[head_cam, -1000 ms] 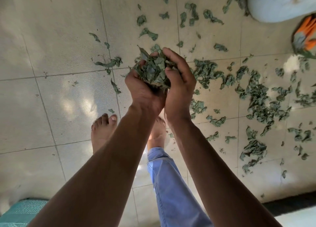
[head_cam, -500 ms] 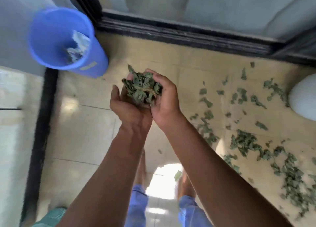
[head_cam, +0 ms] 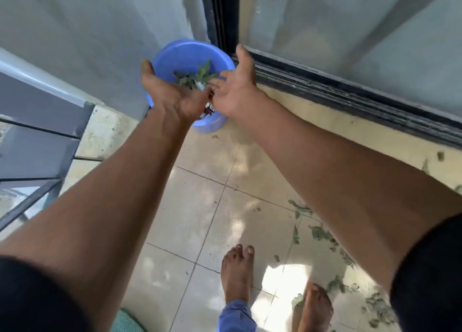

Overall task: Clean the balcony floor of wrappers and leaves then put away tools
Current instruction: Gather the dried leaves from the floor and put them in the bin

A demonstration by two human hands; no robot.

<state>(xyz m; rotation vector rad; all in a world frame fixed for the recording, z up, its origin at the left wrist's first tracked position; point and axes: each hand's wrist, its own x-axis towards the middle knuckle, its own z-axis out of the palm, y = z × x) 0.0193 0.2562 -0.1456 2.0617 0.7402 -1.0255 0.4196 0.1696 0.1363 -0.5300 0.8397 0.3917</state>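
Head view, items listed outward from the hands. Left hand (head_cam: 172,94): palm up, fingers spread, nothing held, over the near-left rim of the blue bin. Right hand (head_cam: 235,86): likewise spread and empty, thumb raised, over the bin's near-right rim; the two hands nearly touch at the fingertips. Blue bin (head_cam: 185,54): round plastic, upright, mouth facing up, standing on the floor in the corner against the grey wall (head_cam: 100,39). Leaves in bin (head_cam: 197,78): green clump, visible between the hands, with a scrap of wrapper beneath them. Door track (head_cam: 350,99): dark, long axis running from the bin toward the right edge. Railing (head_cam: 37,141): left of the bin. Tiled floor (head_cam: 190,219): pale, nearer than the bin. Scattered leaves (head_cam: 320,234): loose on the tiles, well apart from the bin, toward the lower right, beside two bare feet (head_cam: 237,271).
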